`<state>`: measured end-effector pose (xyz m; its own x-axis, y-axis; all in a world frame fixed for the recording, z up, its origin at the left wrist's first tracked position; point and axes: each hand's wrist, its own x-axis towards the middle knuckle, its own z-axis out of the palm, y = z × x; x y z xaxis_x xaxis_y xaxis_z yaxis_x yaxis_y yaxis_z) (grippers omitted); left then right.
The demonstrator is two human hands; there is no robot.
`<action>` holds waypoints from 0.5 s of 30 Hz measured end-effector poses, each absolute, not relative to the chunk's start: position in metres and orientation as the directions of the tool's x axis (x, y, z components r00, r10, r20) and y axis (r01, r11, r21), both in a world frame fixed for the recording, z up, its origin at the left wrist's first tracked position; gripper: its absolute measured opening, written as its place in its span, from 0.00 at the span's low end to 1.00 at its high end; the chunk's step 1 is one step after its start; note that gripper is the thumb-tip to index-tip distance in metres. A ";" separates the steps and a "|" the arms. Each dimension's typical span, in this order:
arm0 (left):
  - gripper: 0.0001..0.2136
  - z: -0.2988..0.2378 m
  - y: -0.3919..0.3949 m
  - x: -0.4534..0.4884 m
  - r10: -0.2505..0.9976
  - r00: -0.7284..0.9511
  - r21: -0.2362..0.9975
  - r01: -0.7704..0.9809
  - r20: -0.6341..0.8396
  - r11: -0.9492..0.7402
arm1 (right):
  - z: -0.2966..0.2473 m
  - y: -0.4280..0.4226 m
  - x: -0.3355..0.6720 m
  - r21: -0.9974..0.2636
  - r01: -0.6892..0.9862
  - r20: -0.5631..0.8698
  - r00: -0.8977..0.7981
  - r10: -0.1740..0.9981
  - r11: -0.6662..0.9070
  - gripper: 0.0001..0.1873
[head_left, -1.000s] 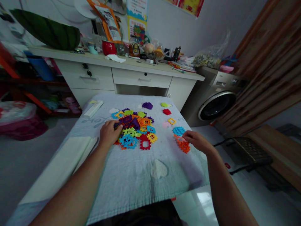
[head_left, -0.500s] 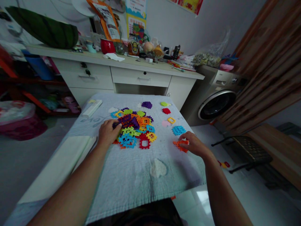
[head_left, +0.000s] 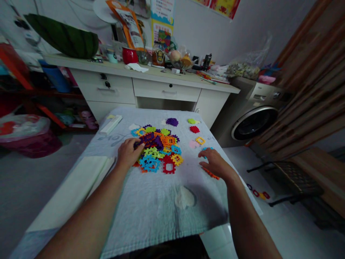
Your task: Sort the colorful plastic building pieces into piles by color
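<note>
A heap of colourful plastic interlocking building pieces (head_left: 152, 152) lies on the cloth-covered table. At the heap's left edge, my left hand (head_left: 128, 153) is closed, with a dark purple interlocking piece (head_left: 137, 144) between thumb and fingers. My right hand (head_left: 215, 162) hovers with fingers apart over an orange interlocking piece (head_left: 211, 174), which lies on the cloth partly hidden by the hand. Just beyond it, a blue piece (head_left: 206, 149) is mostly covered by the fingers. Farther back are a yellow frame piece (head_left: 200, 140), red pieces (head_left: 194, 129), green pieces (head_left: 192, 121) and purple pieces (head_left: 172, 122).
A long white box (head_left: 111, 125) lies at the table's back left, and a folded pale cloth (head_left: 72, 187) runs along the left side. Behind stands a white desk (head_left: 167, 88) with jars and a watermelon (head_left: 64, 39). A washing machine (head_left: 250, 108) and stool (head_left: 293, 178) are at right.
My right hand has let go of the orange piece and opened, leaving it on the cloth. My left hand stays at the heap with the purple piece. The view has shifted slightly left.
</note>
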<state>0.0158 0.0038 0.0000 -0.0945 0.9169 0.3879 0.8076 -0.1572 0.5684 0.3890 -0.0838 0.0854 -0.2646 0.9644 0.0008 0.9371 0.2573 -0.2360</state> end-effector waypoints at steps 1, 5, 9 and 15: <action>0.16 0.000 0.004 0.016 0.918 -0.091 0.569 0.807 0.386 -0.159 | 0.086 -0.077 0.376 -0.257 0.919 0.021 -0.303 0.953 0.298 0.14; 0.17 0.001 0.003 0.015 0.922 -0.076 0.576 0.799 0.379 -0.171 | 0.078 -0.050 0.325 -0.308 0.861 0.102 -0.393 0.914 0.405 0.14; 0.16 0.003 0.003 0.016 0.922 -0.084 0.580 0.798 0.377 -0.165 | 0.056 -0.036 0.303 -0.345 0.863 0.096 -0.359 0.929 0.369 0.14; 0.17 0.003 0.003 0.017 0.926 -0.084 0.576 0.803 0.368 -0.156 | 0.042 -0.035 0.311 -0.432 0.835 0.188 -0.286 0.940 0.341 0.13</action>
<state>0.0174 0.0031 0.0033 -0.0840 0.9260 0.3681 0.8026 -0.1560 0.5757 0.3108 -0.0347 0.0417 -0.2860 0.9396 0.1877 0.8351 0.3405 -0.4321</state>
